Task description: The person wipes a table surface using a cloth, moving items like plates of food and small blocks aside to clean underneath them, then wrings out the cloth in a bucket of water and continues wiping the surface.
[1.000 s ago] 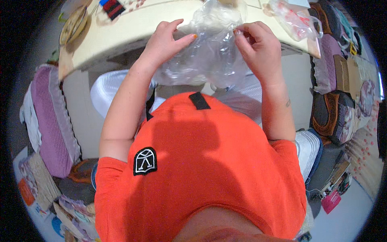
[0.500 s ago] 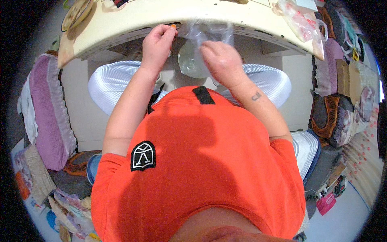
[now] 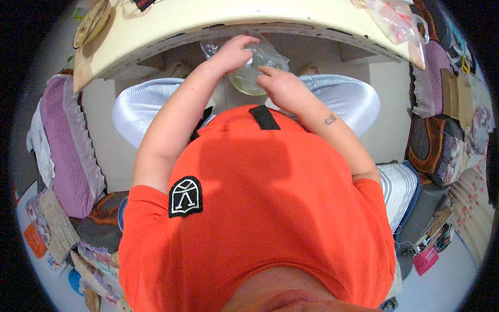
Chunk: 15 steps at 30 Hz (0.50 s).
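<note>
Just below the table's front edge, a clear, crumpled plastic bag (image 3: pixel 271 49) hangs between my hands. My left hand (image 3: pixel 235 54) is closed on its left side, with the index finger reaching over the film. My right hand (image 3: pixel 283 88) is at the bag's lower right edge, its fingertips closed on the film and the index finger pointing left. Under the bag, between my knees, is a round translucent greenish container (image 3: pixel 247 85). The bag and my hands partly cover it, so its contents cannot be made out.
A cream table (image 3: pixel 208 18) curves across the front. On its right corner lies a transparent bag with red marks (image 3: pixel 392 21); a round basket-like dish (image 3: pixel 92 25) stands at its left end. Purple quilted covers (image 3: pixel 67 151) lie on seats at both sides. A pink packet (image 3: pixel 426 260) is at the lower right.
My left hand has moved right and onto the bag from the table edge. My right hand has come slightly lower. The bag has dropped below the table edge and spread over the container.
</note>
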Tool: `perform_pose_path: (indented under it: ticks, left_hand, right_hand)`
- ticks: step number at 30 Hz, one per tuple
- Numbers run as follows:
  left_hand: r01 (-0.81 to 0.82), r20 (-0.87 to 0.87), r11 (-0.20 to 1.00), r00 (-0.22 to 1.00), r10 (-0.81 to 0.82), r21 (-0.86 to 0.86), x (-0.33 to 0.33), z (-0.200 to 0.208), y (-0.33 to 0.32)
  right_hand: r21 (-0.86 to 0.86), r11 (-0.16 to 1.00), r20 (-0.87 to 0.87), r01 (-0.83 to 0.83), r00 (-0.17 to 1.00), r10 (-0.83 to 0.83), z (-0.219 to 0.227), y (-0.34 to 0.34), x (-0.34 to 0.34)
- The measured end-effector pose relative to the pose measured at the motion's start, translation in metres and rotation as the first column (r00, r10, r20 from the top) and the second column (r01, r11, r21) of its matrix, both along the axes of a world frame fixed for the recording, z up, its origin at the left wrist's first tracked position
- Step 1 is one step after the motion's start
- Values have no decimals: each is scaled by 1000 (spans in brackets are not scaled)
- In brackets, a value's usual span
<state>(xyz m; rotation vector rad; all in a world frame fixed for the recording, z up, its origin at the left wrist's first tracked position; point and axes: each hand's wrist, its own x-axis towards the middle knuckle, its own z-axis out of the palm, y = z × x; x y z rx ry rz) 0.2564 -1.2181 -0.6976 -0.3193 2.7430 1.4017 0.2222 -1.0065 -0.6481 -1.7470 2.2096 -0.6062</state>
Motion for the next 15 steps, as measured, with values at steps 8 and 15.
perform_pose_path:
  ticks: [8,15]
  left_hand:
    - [-460,-385,677,882,273,-574,56,39,-14]
    - [-604,405,637,796,451,479,71,-16,-10]
  right_hand:
    - [107,989,130,-102,988,88,-12,12,-2]
    - [109,993,625,42,774,-101,-41,-30,-19]
